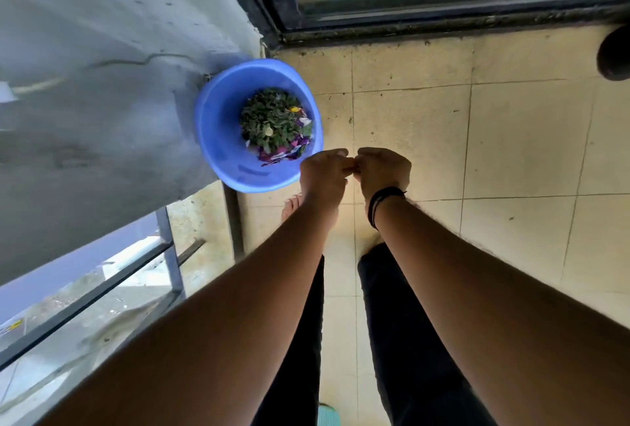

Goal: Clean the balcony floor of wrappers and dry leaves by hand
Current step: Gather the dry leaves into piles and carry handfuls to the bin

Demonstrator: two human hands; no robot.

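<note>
Head view, straight down: left hand and right hand meeting fingertip to fingertip, fingers curled, maybe rubbing off grit; impossible to tell whether anything is pinched. Beyond, blue bucket tucked against the grey wall, handy yet out of the way, holding dry leaves and wrappers. Tiled floor looking clean.
</note>
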